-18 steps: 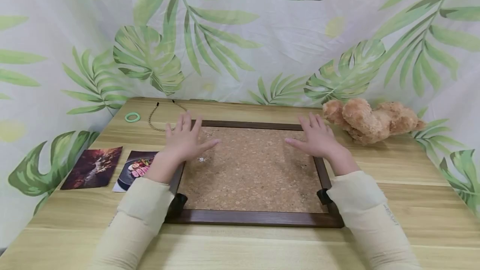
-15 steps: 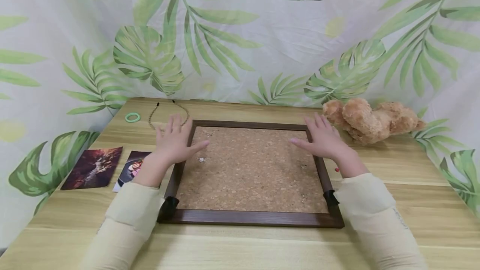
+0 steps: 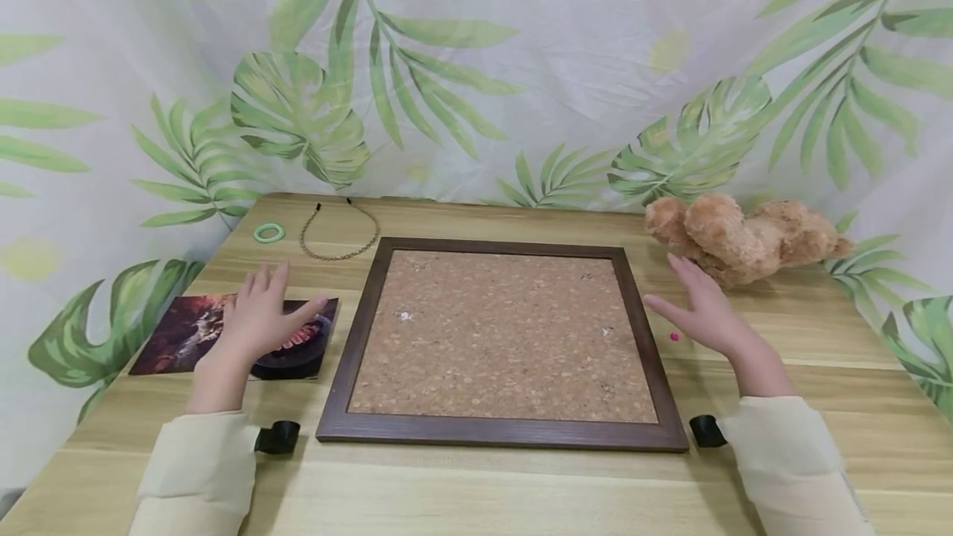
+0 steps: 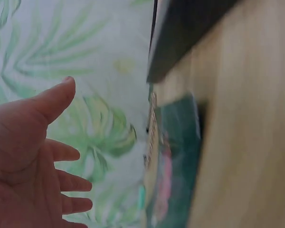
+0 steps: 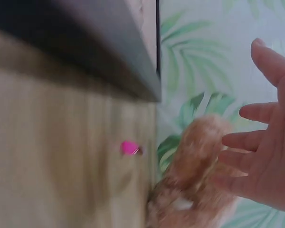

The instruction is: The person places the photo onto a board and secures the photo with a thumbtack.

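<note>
A cork board [image 3: 506,337] in a dark brown wooden frame [image 3: 514,430] lies flat in the middle of the table. My left hand [image 3: 256,317], fingers spread and holding nothing, is over two photos left of the board. One photo [image 3: 174,342] has dark red and orange tones; the other [image 3: 298,358] shows sliced food on a dark plate. On the other side, my right hand [image 3: 703,308] is also spread with nothing in it, between the board and a fluffy brown plush toy [image 3: 744,238]. Near its thumb sits a small pink pushpin-like piece [image 5: 129,147].
At the back left, a green ring [image 3: 269,232] and a thin braided cord or chain [image 3: 338,257] with black ends rest on the wooden table [image 3: 484,490]. A leaf-patterned cloth [image 3: 447,64] hangs behind the table's far edge.
Both hands have moved outward, off the cork board and past its sides. The left now overlaps the photos in view, and the pink piece beside the right hand shows fully.
</note>
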The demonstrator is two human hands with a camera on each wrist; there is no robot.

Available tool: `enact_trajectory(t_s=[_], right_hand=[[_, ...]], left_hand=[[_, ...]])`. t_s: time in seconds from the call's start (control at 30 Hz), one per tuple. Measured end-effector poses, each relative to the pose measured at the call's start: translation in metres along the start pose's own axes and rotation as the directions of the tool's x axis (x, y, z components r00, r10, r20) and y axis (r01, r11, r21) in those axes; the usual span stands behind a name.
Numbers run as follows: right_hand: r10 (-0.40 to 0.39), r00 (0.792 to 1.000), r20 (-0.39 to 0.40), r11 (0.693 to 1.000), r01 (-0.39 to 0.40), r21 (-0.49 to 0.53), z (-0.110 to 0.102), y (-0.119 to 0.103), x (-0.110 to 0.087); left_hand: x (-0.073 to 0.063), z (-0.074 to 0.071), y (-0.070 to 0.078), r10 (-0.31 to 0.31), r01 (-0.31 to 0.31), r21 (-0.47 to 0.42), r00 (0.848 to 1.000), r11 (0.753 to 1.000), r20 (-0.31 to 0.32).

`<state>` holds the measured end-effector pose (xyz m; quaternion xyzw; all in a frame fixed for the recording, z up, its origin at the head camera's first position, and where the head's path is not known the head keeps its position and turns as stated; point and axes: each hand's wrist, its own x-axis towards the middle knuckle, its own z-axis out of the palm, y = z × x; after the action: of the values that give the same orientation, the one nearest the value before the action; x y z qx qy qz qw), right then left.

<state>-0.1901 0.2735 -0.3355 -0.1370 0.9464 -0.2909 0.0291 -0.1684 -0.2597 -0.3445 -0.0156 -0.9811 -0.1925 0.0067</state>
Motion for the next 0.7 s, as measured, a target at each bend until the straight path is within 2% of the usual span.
enact_trajectory(t_s=[0.1, 0.2, 0.3, 0.4, 0.53, 0.7], right_hand=[[0.033, 0.999, -0.025, 0.997, -0.031, 0.075, 0.001, 0.013, -0.006], [0.088, 0.995, -0.035, 0.988, -0.083, 0.134, 0.003, 0.024, -0.012], [0.135, 0.990, -0.045, 0.982, -0.127, 0.142, 0.005, 0.034, -0.016], [0.167, 0.984, -0.068, 0.978, -0.156, 0.140, 0.008, 0.043, -0.019], [0.158, 0.984, -0.088, 0.979, -0.144, 0.145, 0.014, 0.051, -0.020], [0.110, 0.992, -0.055, 0.981, -0.100, 0.166, 0.026, 0.058, -0.021]], left_hand=[[-0.001, 0.002, -0.014, -0.001, 0.001, -0.025, 1.000, 1.000, 0.002], [-0.001, 0.004, -0.025, -0.014, 0.017, -0.076, 0.999, 0.997, 0.041], [-0.002, 0.005, -0.032, -0.037, 0.048, -0.131, 0.995, 0.990, 0.088], [-0.002, 0.005, -0.036, -0.053, 0.070, -0.158, 0.993, 0.985, 0.108], [-0.002, 0.005, -0.039, -0.063, 0.078, -0.144, 0.993, 0.987, 0.103], [-0.003, 0.004, -0.042, -0.067, 0.074, -0.088, 0.995, 0.993, 0.077]])
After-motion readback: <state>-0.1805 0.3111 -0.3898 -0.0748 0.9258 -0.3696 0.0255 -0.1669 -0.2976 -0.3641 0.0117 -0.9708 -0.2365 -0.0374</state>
